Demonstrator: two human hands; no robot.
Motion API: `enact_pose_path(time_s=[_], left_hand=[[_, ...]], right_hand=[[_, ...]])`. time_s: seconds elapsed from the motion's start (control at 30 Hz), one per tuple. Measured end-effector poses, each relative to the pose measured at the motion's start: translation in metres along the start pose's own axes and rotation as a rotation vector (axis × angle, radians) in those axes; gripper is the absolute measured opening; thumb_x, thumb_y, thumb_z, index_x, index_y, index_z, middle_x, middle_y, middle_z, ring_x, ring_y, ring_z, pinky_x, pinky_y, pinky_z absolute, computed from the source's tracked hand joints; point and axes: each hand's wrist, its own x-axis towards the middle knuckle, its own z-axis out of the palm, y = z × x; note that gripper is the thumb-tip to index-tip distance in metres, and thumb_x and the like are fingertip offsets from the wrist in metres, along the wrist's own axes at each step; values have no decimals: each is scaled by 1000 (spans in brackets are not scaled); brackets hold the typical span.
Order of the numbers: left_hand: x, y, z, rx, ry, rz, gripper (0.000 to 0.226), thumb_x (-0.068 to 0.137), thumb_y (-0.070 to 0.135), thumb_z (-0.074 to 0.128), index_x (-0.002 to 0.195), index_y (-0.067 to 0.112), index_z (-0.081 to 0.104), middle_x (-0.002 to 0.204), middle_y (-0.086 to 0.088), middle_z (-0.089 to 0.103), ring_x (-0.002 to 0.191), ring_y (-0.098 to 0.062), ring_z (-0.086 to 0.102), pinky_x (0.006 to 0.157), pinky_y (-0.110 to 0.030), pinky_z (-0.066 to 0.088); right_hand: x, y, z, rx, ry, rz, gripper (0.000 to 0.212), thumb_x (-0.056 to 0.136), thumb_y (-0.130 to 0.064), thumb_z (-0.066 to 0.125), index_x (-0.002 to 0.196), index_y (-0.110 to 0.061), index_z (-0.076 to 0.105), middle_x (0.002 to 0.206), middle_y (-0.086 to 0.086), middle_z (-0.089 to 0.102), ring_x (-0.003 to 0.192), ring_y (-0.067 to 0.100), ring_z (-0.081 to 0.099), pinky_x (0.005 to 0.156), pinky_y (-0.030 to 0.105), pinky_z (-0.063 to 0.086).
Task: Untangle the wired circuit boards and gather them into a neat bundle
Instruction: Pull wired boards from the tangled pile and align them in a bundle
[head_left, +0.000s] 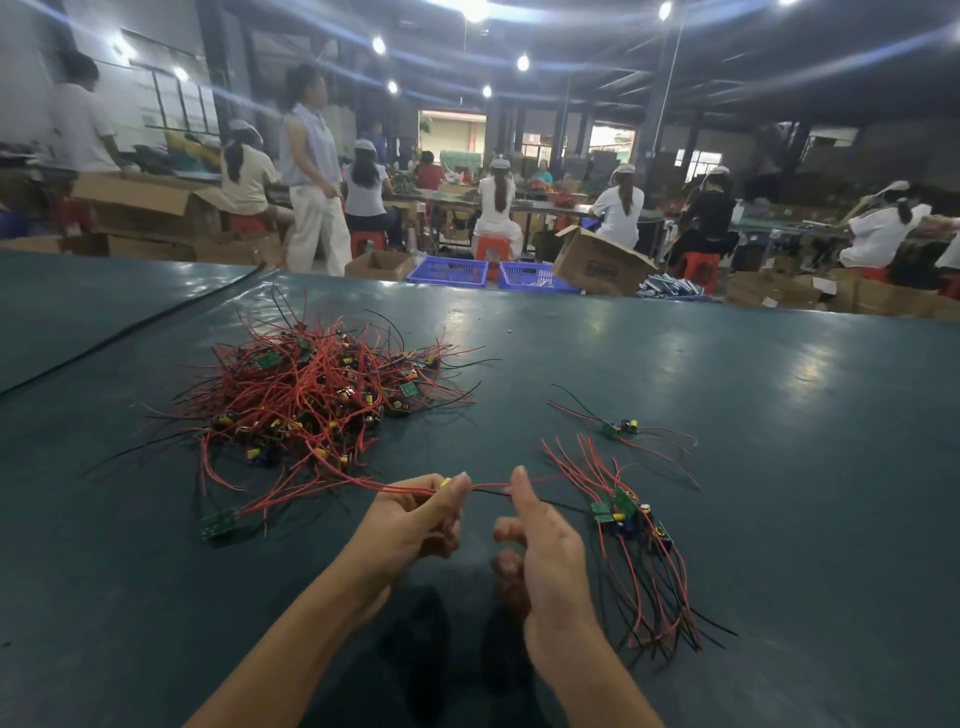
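Strand of thin red and black wires (491, 488) stretched between both hands, just above the glossy dark green table mat (727, 364). Left hand (415, 519) pinches the red end by a small yellow component. Right hand (540, 551) pinches the black end at the thumb, other fingers curled. Tangled heap of wired green circuit boards (311, 395) lies beyond the left hand, red leads trailing into it. Aligned bundle of boards (639, 545) lies just right of the right hand. Two blue plastic mesh baskets (449, 270) past the table edge, contents unclear.

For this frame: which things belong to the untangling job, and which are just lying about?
Job: tangled pile, held wires pinched between left hand and right hand, sorted bundle, stray board.
Lying about: black cable, blue baskets, cardboard box.
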Motion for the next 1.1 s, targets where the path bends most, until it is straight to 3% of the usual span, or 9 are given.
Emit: enact_pose_path(time_s=[0.1,0.23,0.37,0.5,0.57,0.67,0.8,0.97,1.1], left_hand=[[-4,-1,1,49,-174,-19,29,73,40,66,53,19,61,52,-2,53,47,-9,47,49,-18,39],[-5,-3,-1,135,-191,-85,32,74,45,68,61,16,64,54,-2,50,47,-10,41,48,-18,35],[3,0,-8,272,196,16,31,76,43,72,66,15,68,58,2,61,51,-10,52,53,-23,42],[7,11,-47,1034,700,433,6,84,18,70,89,17,67,84,2,67,79,-20,62,77,-39,49],[9,13,-68,1265,809,303,33,79,16,69,111,18,59,110,-6,59,103,-30,54,92,-46,40],[8,11,-92,1425,759,-145,53,83,31,64,129,21,41,129,-10,41,121,-33,42,100,-49,34],[8,8,-106,1606,603,-381,33,95,43,48,123,27,52,120,-1,53,112,-23,53,96,-43,36],[9,8,-98,1389,642,-55,27,96,39,52,101,23,72,96,0,51,85,-27,61,84,-41,47],[7,14,-78,1312,685,325,23,93,34,60,87,17,74,77,0,58,64,-26,61,54,-37,53]], right_hand=[[-8,8,9,-113,-138,73,87,64,-78,58,86,6,66,59,13,63,53,19,48,50,31,48],[-9,6,10,-99,-49,67,60,89,-56,54,51,-12,69,53,6,58,54,21,52,50,24,39],[0,-5,-1,101,98,-6,53,99,-42,49,52,-17,55,43,-5,42,32,7,30,34,15,23],[13,-17,-20,317,228,-25,45,102,-43,43,67,-14,51,44,-7,39,30,5,23,31,14,17],[17,-19,-28,373,248,-10,40,103,-43,41,77,-16,54,49,-6,41,30,4,24,31,14,19],[21,-18,-33,363,266,5,23,103,-38,44,94,-21,58,60,-3,51,32,5,29,32,15,22],[23,-16,-33,313,288,-6,8,101,-29,50,97,-23,54,67,-1,56,35,6,30,33,16,23],[22,-13,-30,274,274,-2,5,100,-22,52,96,-24,54,70,0,55,35,6,31,34,15,23],[20,-13,-27,260,241,11,10,99,-16,52,94,-24,54,72,2,54,34,5,32,31,17,22]])
